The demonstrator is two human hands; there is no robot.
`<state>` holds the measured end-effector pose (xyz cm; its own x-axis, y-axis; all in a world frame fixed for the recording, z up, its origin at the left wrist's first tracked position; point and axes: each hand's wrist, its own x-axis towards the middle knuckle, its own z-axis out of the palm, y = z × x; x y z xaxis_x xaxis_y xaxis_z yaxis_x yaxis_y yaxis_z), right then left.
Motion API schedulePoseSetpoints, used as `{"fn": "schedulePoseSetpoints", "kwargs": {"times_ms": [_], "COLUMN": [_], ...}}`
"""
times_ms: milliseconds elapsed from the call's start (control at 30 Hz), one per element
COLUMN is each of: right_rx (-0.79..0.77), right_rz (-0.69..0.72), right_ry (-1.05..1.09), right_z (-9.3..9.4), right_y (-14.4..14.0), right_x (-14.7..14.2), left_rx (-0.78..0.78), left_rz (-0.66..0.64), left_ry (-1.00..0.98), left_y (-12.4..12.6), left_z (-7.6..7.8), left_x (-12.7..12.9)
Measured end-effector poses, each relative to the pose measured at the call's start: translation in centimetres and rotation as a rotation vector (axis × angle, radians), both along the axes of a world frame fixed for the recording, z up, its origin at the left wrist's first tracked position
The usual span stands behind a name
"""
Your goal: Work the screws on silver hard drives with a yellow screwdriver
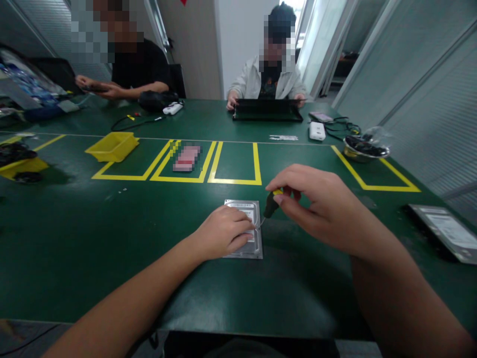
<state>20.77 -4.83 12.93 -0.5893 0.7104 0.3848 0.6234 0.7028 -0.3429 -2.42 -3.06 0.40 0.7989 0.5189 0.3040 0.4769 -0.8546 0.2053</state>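
Right of hard drive [253,250], right hand [312,200] gripping leaning screwdriver [271,205] between thumb and fingers, tip reaching drive's right side; left hand [221,230] resting part-open over drive, any pinch hidden. Drive lying on table [294,298]; steadying it, keeping shaft straighter probably preventing slips.

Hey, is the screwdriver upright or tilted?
Tilted: the right hand holds the screwdriver with its shaft slanting down-left toward the drive.

One camera sits on a person's head. I can tell it looks forward and down, with the left hand [223,232] and the right hand [316,206] close by, near the middle. It sees the green table [149,223] from its near edge across to two people [274,79] opposite.
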Motion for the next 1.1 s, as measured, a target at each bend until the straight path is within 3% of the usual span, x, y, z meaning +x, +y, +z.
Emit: {"fn": "schedulePoseSetpoints", "kwargs": {"times_ms": [200,900,1100], "right_rx": [-0.034,-0.086,-0.036], "right_rz": [0.081,0.035,0.067], "right_ry": [0.047,0.087,0.049], "right_z": [0.0,0.02,0.02], "right_y": [0.18,0.24,0.27], "right_x": [0.18,0.13,0.23], "left_rx": [-0.007,-0.011,-0.008], "left_rz": [0.001,-0.002,-0.003], "left_ry": [-0.001,-0.008,-0.01], "left_y": [-0.05,-0.06,-0.02], "left_z": [0.09,0.05,-0.09], "left_x": [0.05,-0.01,-0.02]}}
